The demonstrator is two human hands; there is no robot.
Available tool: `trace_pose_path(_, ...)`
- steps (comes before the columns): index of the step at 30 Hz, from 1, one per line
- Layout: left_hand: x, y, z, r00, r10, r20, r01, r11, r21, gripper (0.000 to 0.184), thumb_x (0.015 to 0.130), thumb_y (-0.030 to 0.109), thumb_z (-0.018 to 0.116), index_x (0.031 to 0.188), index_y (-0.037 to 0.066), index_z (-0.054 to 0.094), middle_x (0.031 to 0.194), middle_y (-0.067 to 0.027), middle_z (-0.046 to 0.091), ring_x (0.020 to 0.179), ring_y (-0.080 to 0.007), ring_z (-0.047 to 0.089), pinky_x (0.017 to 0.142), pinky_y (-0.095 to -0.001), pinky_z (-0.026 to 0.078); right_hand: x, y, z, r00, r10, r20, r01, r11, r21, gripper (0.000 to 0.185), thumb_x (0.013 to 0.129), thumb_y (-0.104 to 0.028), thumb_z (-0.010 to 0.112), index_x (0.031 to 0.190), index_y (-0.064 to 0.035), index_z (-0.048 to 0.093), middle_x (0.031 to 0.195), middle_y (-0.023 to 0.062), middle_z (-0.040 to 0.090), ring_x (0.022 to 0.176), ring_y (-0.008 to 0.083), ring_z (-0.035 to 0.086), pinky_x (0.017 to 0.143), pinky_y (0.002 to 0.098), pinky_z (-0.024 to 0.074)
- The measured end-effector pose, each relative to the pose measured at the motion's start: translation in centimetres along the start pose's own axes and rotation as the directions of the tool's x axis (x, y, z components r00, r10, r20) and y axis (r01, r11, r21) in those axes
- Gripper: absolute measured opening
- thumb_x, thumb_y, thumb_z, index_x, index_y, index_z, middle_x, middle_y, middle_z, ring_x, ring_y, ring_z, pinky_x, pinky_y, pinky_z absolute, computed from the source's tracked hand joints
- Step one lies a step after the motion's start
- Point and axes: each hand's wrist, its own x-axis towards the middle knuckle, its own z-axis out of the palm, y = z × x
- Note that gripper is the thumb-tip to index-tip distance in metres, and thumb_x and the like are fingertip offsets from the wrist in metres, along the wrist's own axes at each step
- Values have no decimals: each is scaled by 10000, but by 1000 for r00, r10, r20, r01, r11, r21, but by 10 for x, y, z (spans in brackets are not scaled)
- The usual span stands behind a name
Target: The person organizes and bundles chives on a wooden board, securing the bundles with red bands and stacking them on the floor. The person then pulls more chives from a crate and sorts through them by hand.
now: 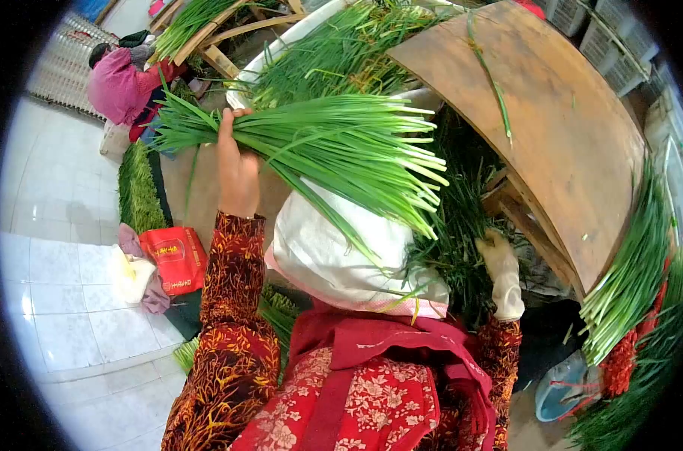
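My bare left hand (238,169) is closed around the leafy end of a bunch of garlic chives (341,146). The bunch is raised and fanned out to the right, its pale stem ends pointing right. Beneath it a white woven sack (319,233) lies over my lap. My right hand (501,274), in a whitish glove, is low at the right, against a heap of darker loose chives (462,203). Its fingertips reach the edge of that heap; how far they are closed is not clear.
A wooden board (537,113) with a stray chive stands at the right. Behind is a white tub (270,56) of chives. More bunches (631,278) lie at far right, above a blue basin (556,395). A red bag (175,259) rests left. Another person (123,86) sits at upper left.
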Motion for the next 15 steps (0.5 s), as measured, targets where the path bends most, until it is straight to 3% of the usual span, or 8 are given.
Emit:
trace_pose_path(1,5,-1,-2,999,-20,-27,20,1000,-12,173,900,261,562,861,94,547,916,-58,568,883,-185,544,816,-377,462,-19,-48,-23,994,-109,-17,109,951,289,525,797,-341,637,1218,-42,542,1187,180,572,1097,276,550,903,339,438)
trace_pose_path(3,13,-6,-3,998,-35,-45,33,999,-27,172,901,255,562,857,90,544,906,-56,564,874,-186,543,815,-376,462,-20,-93,-37,933,-349,84,257,814,520,560,790,-367,646,1206,-8,541,1149,161,595,1051,250,567,887,327,436)
trace_pose_path(5,18,-8,-8,996,-35,-85,31,998,-49,160,900,237,563,850,87,541,898,-54,564,866,-185,545,812,-373,462,-11,-122,-35,851,-427,305,161,766,623,497,809,-326,656,1164,10,569,1069,118,629,938,197,594,844,295,446)
trace_pose_path(6,4,-4,7,999,-43,-28,40,994,-98,148,897,221,566,843,86,544,896,-53,568,865,-185,545,805,-367,465,-3,-130,-27,849,-433,303,165,763,626,497,809,-326,656,1164,10,569,1069,118,629,938,197,594,844,295,446)
trace_pose_path(8,2,-3,11,999,-27,-17,26,997,-69,146,894,215,571,841,82,542,879,-50,569,854,-183,547,797,-363,468,17,-137,-5,720,-632,288,107,511,853,388,814,-245,676,1098,10,608,948,65,655,788,131,595,736,253,465)
trace_pose_path(9,1,-1,9,1000,-15,-7,15,999,-42,145,891,209,576,839,78,540,862,-48,570,844,-182,548,790,-359,471,18,-142,-8,745,-602,288,3,435,900,267,806,-177,687,1016,-19,639,822,24,653,673,77,558,625,210,445)
trace_pose_path(11,16,-5,-7,999,-39,-21,36,993,-114,144,887,202,581,838,75,538,842,-45,568,828,-181,550,780,-358,475,21,-148,-11,754,-596,275,-43,373,927,231,851,-233,636,956,-28,633,793,8,620,658,62,518,616,199,417)
trace_pose_path(15,20,-6,-6,998,-41,-56,29,981,-193,134,880,183,589,845,66,534,802,-44,570,798,-181,556,758,-358,484,28,-152,-12,771,-558,306,-26,452,891,230,870,-264,614,888,-35,630,669,-13,562,542,60,440,517,199,354)
